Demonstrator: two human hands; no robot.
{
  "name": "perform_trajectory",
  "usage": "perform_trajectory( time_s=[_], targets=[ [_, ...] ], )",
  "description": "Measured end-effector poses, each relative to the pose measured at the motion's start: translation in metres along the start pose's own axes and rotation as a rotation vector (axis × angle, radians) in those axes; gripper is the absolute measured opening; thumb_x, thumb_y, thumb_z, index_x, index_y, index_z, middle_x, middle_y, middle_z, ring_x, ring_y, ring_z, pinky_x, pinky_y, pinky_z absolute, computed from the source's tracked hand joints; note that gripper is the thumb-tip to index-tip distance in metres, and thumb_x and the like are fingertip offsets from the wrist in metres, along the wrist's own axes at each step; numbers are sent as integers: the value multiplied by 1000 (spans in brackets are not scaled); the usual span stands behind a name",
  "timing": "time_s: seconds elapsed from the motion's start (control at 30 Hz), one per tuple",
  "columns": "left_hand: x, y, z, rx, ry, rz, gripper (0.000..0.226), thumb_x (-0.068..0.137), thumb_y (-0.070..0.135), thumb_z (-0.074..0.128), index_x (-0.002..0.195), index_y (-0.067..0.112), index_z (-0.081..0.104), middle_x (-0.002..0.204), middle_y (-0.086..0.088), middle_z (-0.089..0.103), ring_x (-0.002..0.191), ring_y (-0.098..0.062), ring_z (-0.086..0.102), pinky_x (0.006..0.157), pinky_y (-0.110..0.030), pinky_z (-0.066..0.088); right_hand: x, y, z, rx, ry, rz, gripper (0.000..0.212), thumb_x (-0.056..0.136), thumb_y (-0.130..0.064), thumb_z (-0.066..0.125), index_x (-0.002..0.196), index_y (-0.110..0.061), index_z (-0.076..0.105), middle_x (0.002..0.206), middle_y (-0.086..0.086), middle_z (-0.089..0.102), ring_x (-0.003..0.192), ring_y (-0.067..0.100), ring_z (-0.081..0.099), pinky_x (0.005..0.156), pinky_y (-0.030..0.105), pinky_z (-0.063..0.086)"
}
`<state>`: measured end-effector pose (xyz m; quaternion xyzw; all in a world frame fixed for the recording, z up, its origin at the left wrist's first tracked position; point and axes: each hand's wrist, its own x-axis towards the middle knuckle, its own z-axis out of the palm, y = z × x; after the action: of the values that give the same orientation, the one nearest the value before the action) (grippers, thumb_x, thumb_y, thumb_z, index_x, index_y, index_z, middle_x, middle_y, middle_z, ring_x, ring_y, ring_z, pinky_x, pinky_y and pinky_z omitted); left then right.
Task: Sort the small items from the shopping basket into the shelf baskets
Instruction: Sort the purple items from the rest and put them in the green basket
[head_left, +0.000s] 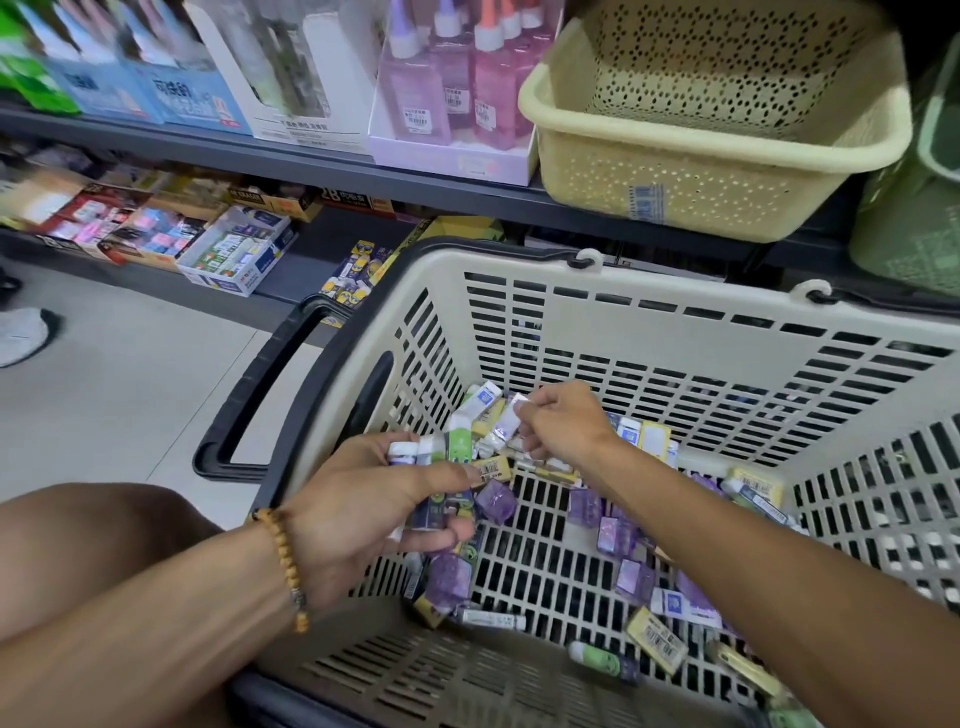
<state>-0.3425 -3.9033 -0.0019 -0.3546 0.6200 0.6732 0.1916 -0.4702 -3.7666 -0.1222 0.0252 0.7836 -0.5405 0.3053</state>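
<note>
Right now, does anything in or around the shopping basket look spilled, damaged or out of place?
Nothing stands out. The small items lie loose inside the shopping basket, none outside it. The left hand holds several; the right hand pinches one. The cream shelf basket sits level.

Shopping basket (675, 322) open-topped; scattered small items (618, 535) clutter floor.

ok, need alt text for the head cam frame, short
Both hands reach into a beige shopping basket strewn with small packaged items: the left hand grips a bunch of them, the right hand pinches one small white pack. Above, an empty cream perforated basket sits on a store shelf beside glue bottles.
</note>
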Motion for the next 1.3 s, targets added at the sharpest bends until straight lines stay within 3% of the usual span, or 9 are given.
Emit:
perform_trajectory(
  time_s=[0.17,0.27,0.37,0.47,0.67,0.93,1.1,1.17,1.3],
  targets=[
    [3,-1,-1,22,-6,-12,18,75,1,75,88,6,65,80,-14,75,63,-26,71,55,-27,60,3,-5,2,16,-6,18,17,92,4,56,90,-10,64,85,11,71,69,16,71,61,24,58],
    [6,-2,0,41,-12,-11,17,76,0,76,86,9,65,80,-12,76,65,-27,72,57,-27,60,-9,-9,-8,-67,-22,-101,19,94,-19,58,80,-20,70,83,3,71,64,11,67,62,27,58],
    [12,0,2,79,-48,-24,20,76,1,76,93,5,67,87,-12,76,68,-28,73,59,-27,60,-29,-23,-18,98,-317,-131,31,92,-43,61,90,-15,73,77,3,68,60,13,61,56,24,50],
    [17,3,3,106,-84,-34,27,77,-1,76,102,1,67,92,-15,75,77,-31,74,59,-25,59,-45,-35,-22,45,-520,-162,19,88,-33,70,96,-16,73,74,2,67,62,13,60,57,21,50],
    [20,3,4,141,-92,-19,43,69,-18,72,105,2,63,87,-22,74,89,-38,72,75,-38,59,-42,-26,-44,106,-379,-41,11,93,-11,64,99,-4,68,71,4,64,55,11,57,52,21,49],
    [18,4,6,202,-66,21,31,77,-12,70,105,-3,61,88,-26,71,56,-28,69,42,-25,49,-5,3,-32,-1,-49,73,12,95,-14,61,87,-7,67,77,11,68,54,14,58,48,24,46],
    [25,9,2,-2,-57,-15,19,72,-1,73,89,0,67,85,-19,74,51,-19,66,36,-19,46,0,2,-26,65,-94,72,22,94,-2,55,113,-12,59,99,14,72,71,17,66,55,23,52],
    [26,13,3,-145,-115,-29,4,76,4,68,79,2,69,74,-13,70,48,-14,61,37,-16,46,-9,0,-35,27,-99,54,18,96,-7,54,110,-10,65,99,13,72,70,17,66,55,23,50],
    [30,17,11,-318,-148,-27,25,82,5,59,60,9,70,73,-7,65,45,-8,56,36,-13,45,-39,-13,-48,86,-210,8,19,98,-13,52,97,-12,71,96,10,73,68,14,69,54,22,53]
  ],
)
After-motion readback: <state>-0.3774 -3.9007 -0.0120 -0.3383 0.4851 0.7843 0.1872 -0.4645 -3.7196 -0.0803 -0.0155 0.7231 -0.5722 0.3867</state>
